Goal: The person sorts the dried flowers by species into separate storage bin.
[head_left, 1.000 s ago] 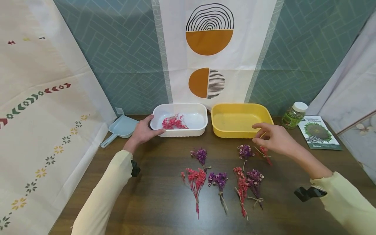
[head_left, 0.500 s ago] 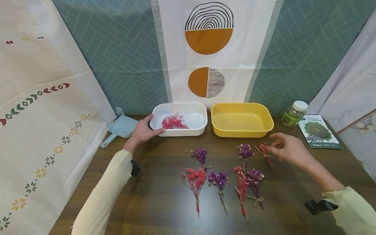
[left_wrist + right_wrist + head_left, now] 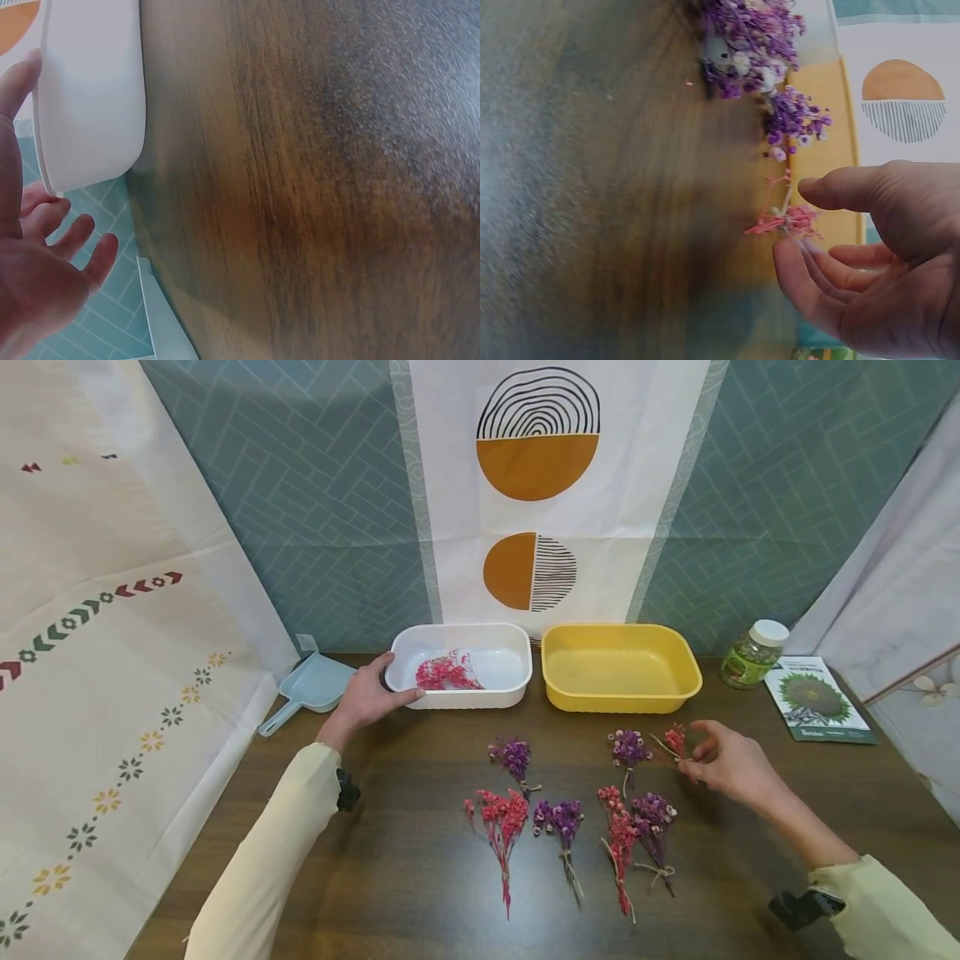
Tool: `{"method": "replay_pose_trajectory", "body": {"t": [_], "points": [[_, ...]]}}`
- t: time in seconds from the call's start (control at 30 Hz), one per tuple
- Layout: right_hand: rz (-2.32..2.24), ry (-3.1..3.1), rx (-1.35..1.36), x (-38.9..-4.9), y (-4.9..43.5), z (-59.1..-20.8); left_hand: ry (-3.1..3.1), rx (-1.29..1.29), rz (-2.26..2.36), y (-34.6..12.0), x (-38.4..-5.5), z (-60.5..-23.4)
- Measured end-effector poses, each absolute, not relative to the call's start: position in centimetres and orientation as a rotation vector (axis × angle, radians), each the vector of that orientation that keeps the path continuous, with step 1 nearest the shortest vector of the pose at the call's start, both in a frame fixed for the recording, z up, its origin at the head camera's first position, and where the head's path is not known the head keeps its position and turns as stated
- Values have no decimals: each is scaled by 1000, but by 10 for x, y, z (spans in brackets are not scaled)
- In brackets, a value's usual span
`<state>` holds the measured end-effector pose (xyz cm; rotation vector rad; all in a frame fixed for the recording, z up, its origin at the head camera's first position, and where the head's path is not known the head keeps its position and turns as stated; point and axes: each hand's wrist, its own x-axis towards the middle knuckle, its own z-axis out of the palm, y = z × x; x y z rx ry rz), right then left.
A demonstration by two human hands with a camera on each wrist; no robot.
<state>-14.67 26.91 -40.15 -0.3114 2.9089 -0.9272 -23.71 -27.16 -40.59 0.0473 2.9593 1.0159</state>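
My left hand (image 3: 371, 693) holds the left end of a white plastic tray (image 3: 480, 699), in which a sprig of small pink-red dried flowers (image 3: 442, 672) lies. In the left wrist view the thumb (image 3: 21, 81) lies along the tray's rim and other fingers sit around its corner. My right hand (image 3: 731, 766) hovers at a short tied bunch of red dried flowers (image 3: 675, 739) on the table. In the right wrist view, thumb and fingers stand apart on either side of this bunch (image 3: 799, 220), with a gap around it. A purple bunch (image 3: 628, 747) lies just left of it.
A yellow tray (image 3: 622, 702) stands beside the white one. Several red bunches (image 3: 502, 822) and purple bunches (image 3: 564, 822) lie on the brown table. A light blue dustpan (image 3: 318, 683) is at the left; a lidded jar (image 3: 752, 656) and a printed packet (image 3: 813, 697) are at the right.
My right hand has moved from the yellow tray's front edge right and down toward the small red bunch, its thumb and fingers now around it. My left hand stays on the white tray.
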Motion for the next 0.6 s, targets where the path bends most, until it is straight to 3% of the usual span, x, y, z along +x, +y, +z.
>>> {"method": "replay_pose_trajectory", "body": {"t": [0.6], "points": [[-861,2896,-275,-150,269,-414,2959,47,1028,-272,-238,-408]]}}
